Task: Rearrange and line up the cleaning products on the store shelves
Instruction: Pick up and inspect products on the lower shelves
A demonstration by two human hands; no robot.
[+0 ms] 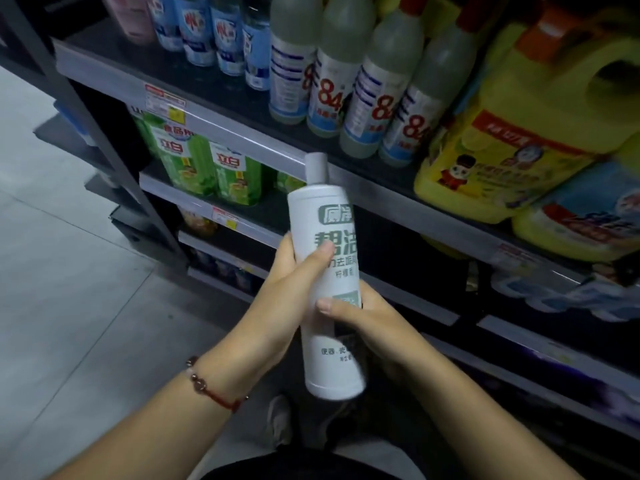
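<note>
In the head view, a tall white bottle [325,282] with a white cap and green printing stands nearly upright in mid-air, in front of the shelving, gripped by both hands. The left hand [291,289] wraps the bottle's left side at mid-height, its thumb pressed across the label; the right hand [360,323] curls round the lower right side, thumb lying across the front. What fills the opaque bottle cannot be told. A red cord bracelet [211,389] circles the left wrist. On the upper shelf [194,133], four pale bottles marked 84 [367,95] stand in a tilted row holding a faint greenish liquid, blue-labelled bottles [221,32] to their left, farther along the shelf. At the right, large yellow jugs [526,133] with orange caps crowd the shelf edge, one overhanging it slightly. Below, green-labelled bottles [207,168] sit on the next shelf, with dark open room to their right, just behind the held bottle's cap. Price tags [164,100] line the grey shelf fronts. To the left lies grey tiled floor [69,289], open beside the rack's slanting dark upright [90,109].
</note>
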